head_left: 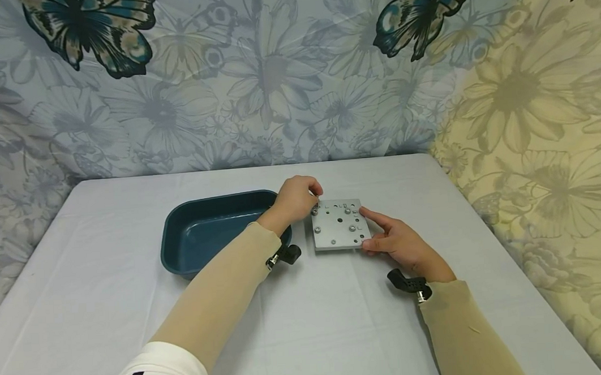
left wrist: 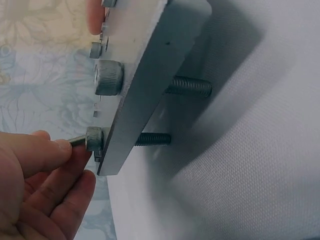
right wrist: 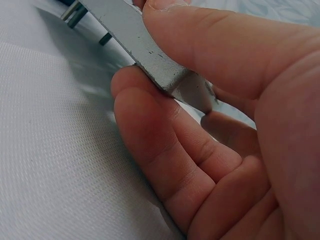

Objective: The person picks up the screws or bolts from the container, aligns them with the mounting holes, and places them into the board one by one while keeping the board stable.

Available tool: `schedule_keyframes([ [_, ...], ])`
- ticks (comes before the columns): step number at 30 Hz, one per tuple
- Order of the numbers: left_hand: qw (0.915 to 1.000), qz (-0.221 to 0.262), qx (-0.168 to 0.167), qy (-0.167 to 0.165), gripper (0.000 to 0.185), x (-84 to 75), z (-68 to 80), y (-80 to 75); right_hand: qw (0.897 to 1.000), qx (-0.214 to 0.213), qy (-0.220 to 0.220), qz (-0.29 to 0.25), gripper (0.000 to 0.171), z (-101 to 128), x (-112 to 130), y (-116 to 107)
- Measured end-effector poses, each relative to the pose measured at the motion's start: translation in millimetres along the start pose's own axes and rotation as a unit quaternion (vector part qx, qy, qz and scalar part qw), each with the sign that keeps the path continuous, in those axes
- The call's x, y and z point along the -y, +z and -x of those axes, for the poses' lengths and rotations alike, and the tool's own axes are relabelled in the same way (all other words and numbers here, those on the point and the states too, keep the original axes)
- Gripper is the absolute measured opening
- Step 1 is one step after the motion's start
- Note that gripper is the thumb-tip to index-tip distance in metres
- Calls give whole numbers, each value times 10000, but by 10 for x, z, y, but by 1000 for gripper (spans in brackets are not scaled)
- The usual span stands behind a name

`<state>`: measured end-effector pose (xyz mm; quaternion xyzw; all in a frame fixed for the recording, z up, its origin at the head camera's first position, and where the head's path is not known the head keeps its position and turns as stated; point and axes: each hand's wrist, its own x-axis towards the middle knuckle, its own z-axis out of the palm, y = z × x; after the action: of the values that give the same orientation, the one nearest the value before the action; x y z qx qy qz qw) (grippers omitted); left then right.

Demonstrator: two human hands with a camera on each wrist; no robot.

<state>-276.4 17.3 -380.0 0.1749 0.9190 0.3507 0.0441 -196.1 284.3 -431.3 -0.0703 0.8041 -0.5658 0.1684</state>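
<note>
A square grey metal plate (head_left: 340, 225) with several bolts in it lies on the white tablecloth right of centre. My left hand (head_left: 315, 201) reaches over to the plate's far left corner. There its thumb and forefinger (left wrist: 70, 150) pinch a thin metal stub at the knurled head of a bolt (left wrist: 94, 137). A second bolt head (left wrist: 108, 77) sits further along the plate (left wrist: 145, 85), and both threaded shafts poke out underneath. My right hand (head_left: 371, 235) grips the plate's near right corner (right wrist: 150, 50), thumb on top and fingers beneath.
A dark teal tray (head_left: 206, 238), nothing visible inside, stands just left of the plate under my left forearm. The white table (head_left: 133, 309) ends at a flowered curtain (head_left: 274, 75) at the back and right.
</note>
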Motion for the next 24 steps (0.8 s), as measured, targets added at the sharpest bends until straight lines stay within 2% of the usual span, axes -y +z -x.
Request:
schedule_keyframes([
  [8, 9997, -227, 111, 62, 13, -19, 7, -21, 9998, 3, 50, -167, 92, 2, 22, 9],
  [14, 9997, -202, 149, 40, 16, -15, 10, -38, 9998, 8, 9, -202, 91, -4, 36, 14],
  [16, 9999, 68, 121, -35, 17, -7, 26, -46, 9999, 5, 6, -173, 92, -5, 37, 17],
  [18, 9973, 705, 21, -211, 19, -3, 60, -68, 9999, 23, -34, -118, 92, -4, 33, 18],
  [19, 9932, 1114, -74, -331, 21, -2, 90, -86, 9999, 24, -45, -98, 92, -4, 28, 17],
  [20, 9854, 1631, -198, -451, 23, -1, 124, -106, 9999, 39, -55, -96, 93, -3, 25, 16],
  [21, 9723, 2233, -334, -603, 26, -1, 166, -130, 9999, 43, -54, -93, 93, -1, 22, 15],
  [22, 9550, 2836, -478, -727, 28, -1, 215, -159, 9999, 56, -68, -74, 93, 1, 17, 11],
  [24, 9116, 3919, -785, -967, 30, -1, 326, -225, 9999, 74, -64, -83, 93, 11, 16, 4],
])
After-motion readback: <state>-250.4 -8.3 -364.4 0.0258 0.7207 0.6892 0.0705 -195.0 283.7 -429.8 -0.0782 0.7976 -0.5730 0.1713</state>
